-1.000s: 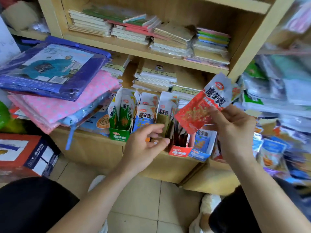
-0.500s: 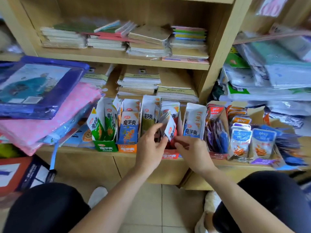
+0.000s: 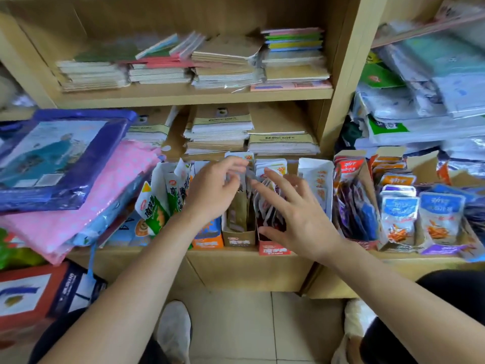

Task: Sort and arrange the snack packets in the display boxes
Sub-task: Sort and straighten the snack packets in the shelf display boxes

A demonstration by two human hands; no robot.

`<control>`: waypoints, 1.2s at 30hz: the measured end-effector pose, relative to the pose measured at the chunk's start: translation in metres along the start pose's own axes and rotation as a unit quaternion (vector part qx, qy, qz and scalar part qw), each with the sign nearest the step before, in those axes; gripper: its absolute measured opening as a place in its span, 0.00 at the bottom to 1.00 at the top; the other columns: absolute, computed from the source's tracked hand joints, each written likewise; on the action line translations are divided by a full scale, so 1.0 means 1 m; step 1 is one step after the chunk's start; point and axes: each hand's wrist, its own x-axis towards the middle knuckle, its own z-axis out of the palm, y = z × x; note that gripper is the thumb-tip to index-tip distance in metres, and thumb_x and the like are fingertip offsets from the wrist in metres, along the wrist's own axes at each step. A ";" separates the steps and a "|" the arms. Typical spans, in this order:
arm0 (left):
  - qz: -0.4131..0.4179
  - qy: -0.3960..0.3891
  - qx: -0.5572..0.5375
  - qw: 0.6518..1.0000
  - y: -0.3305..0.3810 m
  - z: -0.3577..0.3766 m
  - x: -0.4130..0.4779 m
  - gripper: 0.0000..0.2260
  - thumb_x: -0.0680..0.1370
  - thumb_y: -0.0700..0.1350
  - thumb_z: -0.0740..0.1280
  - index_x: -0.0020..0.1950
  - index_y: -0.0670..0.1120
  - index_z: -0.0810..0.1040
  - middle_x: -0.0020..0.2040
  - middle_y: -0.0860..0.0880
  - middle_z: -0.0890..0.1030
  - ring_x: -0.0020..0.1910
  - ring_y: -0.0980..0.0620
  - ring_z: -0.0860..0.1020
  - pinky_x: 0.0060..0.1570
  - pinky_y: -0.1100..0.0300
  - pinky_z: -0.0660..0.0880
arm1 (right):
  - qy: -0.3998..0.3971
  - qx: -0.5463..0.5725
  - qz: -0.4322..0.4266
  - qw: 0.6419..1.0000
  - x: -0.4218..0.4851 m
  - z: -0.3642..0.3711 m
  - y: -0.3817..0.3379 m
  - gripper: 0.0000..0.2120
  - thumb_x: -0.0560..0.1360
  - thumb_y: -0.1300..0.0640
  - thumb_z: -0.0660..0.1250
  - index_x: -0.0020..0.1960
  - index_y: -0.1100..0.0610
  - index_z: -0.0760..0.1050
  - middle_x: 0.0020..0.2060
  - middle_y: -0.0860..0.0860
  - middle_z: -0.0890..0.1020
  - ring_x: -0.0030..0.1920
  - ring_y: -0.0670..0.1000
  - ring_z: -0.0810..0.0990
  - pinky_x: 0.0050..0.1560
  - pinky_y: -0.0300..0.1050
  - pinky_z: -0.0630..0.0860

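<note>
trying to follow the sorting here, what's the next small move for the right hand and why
Probably lower the right hand and pat the packets in the red box level. Its fingers are spread open just above them, and their tops look fanned and uneven. The left hand curls over the brown box beside it.

Both forearms (image 3: 126,298) bare. Black trousers (image 3: 451,292) over both knees. White shoes (image 3: 174,334), one below each knee.

"魔芋爽" stands on the red display box (image 3: 274,250); also on the brown box (image 3: 238,242) and green packet (image 3: 153,214).
</note>
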 end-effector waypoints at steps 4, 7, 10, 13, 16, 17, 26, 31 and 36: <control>0.050 -0.098 0.187 0.976 -0.010 0.002 0.019 0.25 0.81 0.40 0.62 0.77 0.57 0.68 0.70 0.56 0.75 0.72 0.51 0.62 0.67 0.48 0.61 | -0.028 -0.029 -0.006 0.999 0.015 0.006 0.007 0.40 0.72 0.37 0.70 0.79 0.47 0.61 0.77 0.48 0.63 0.72 0.60 0.63 0.65 0.62 0.71; 0.072 -0.141 0.208 0.965 -0.022 0.005 0.019 0.23 0.81 0.46 0.63 0.76 0.59 0.68 0.71 0.59 0.72 0.71 0.51 0.61 0.66 0.44 0.59 | -0.017 0.001 -0.003 1.000 0.016 0.011 0.010 0.31 0.73 0.38 0.67 0.73 0.50 0.70 0.70 0.47 0.72 0.67 0.57 0.68 0.64 0.56 0.71; 0.116 -0.118 0.172 0.971 -0.029 -0.008 0.019 0.12 0.77 0.50 0.68 0.60 0.60 0.81 0.55 0.57 0.77 0.59 0.51 0.68 0.60 0.47 0.65 | 0.039 0.038 0.016 0.998 0.015 0.011 0.021 0.17 0.73 0.47 0.67 0.57 0.55 0.77 0.58 0.49 0.78 0.56 0.56 0.74 0.54 0.55 0.73; 0.124 -0.123 0.124 0.977 -0.037 -0.026 0.011 0.09 0.69 0.48 0.69 0.45 0.62 0.80 0.51 0.59 0.79 0.56 0.53 0.74 0.56 0.44 0.73 | 0.053 0.060 0.037 0.996 0.009 0.006 0.031 0.13 0.73 0.50 0.67 0.54 0.56 0.75 0.55 0.49 0.78 0.53 0.55 0.74 0.55 0.50 0.71; 0.101 -0.146 0.091 0.980 -0.041 -0.039 -0.002 0.12 0.66 0.46 0.71 0.46 0.62 0.81 0.59 0.61 0.79 0.63 0.56 0.76 0.60 0.47 0.74 | 0.043 0.070 0.046 0.996 0.008 0.006 0.031 0.14 0.74 0.49 0.65 0.55 0.55 0.75 0.57 0.49 0.77 0.55 0.54 0.74 0.56 0.53 0.72; 0.094 -0.151 0.080 0.981 -0.043 -0.040 -0.005 0.13 0.67 0.47 0.73 0.47 0.62 0.82 0.61 0.62 0.78 0.63 0.58 0.76 0.61 0.48 0.75 | 0.041 0.070 0.047 0.996 0.008 0.007 0.030 0.14 0.74 0.48 0.65 0.56 0.55 0.75 0.58 0.49 0.77 0.55 0.55 0.74 0.55 0.55 0.72; 0.059 0.039 -0.018 0.997 -0.033 -0.027 0.001 0.22 0.77 0.34 0.69 0.68 0.52 0.78 0.65 0.55 0.79 0.54 0.58 0.82 0.54 0.59 0.80 | 0.050 0.013 0.035 0.998 0.009 0.016 0.008 0.28 0.74 0.45 0.70 0.71 0.52 0.72 0.69 0.47 0.74 0.71 0.58 0.66 0.61 0.52 0.60; 0.021 -0.056 0.311 0.948 -0.052 -0.045 -0.006 0.28 0.77 0.49 0.69 0.77 0.52 0.68 0.71 0.51 0.76 0.72 0.45 0.66 0.67 0.47 0.60 | 0.032 -0.031 -0.016 0.999 0.021 0.020 -0.007 0.33 0.73 0.47 0.73 0.75 0.51 0.68 0.71 0.51 0.71 0.72 0.60 0.65 0.63 0.59 0.63; 0.003 -0.169 0.387 0.906 -0.060 -0.040 -0.001 0.39 0.73 0.67 0.67 0.80 0.55 0.59 0.77 0.56 0.65 0.77 0.48 0.52 0.67 0.47 0.48 | -0.002 -0.086 -0.062 0.994 0.039 0.026 -0.020 0.35 0.72 0.43 0.72 0.75 0.48 0.67 0.74 0.52 0.70 0.73 0.62 0.65 0.65 0.63 0.63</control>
